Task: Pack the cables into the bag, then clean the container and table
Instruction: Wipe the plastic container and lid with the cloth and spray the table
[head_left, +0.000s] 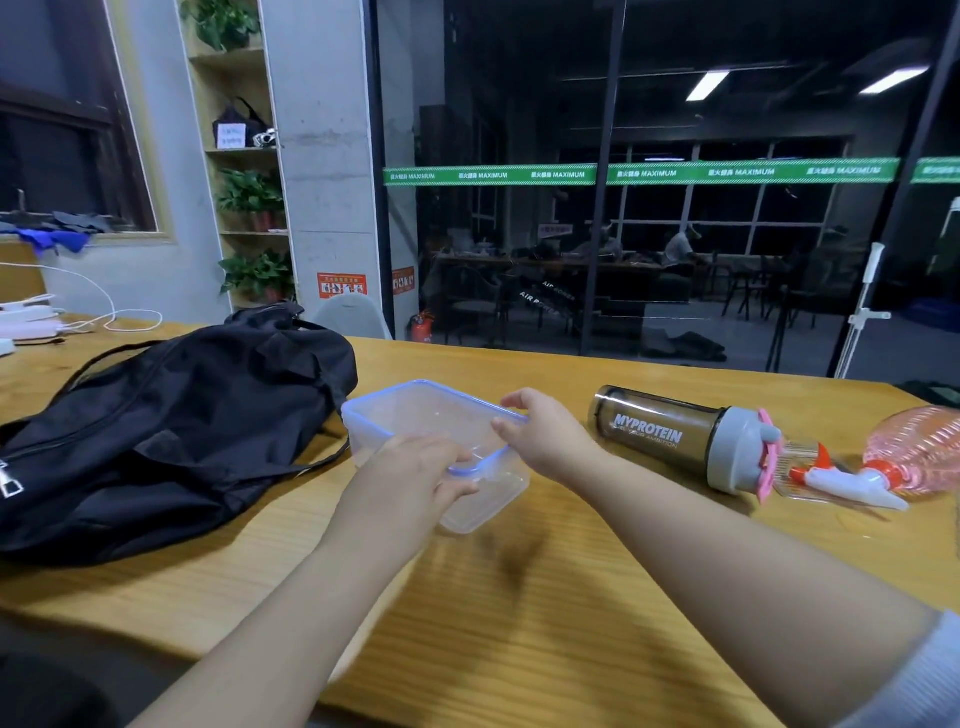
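A clear, blue-rimmed plastic container (415, 415) tilts above the wooden table (571, 597), beside a slumped black bag (171, 415).

Two bare forearms, left hand (410, 475) and right hand (545, 434) ungloved, no rings or watch visible, pale grey sleeve (914, 680) edge at right upper arm

Shared office or gym-linked lounge, after dark. Long wooden worktop (571, 597) running across room. Glass partition wall (675, 130) with green band (644, 173) reading "MAXIMUM"; behind it, dim room with tables, chairs, seated people (680, 249), ceiling strip lights (707, 85). Wooden shelf unit (244, 150) with potted plants (249, 192) against concrete pillar (324, 156). Orange safety notices (342, 285) low on pillar, red fire extinguisher (422, 327) by glass. White charging cables (104, 306) at worktop's far left end.
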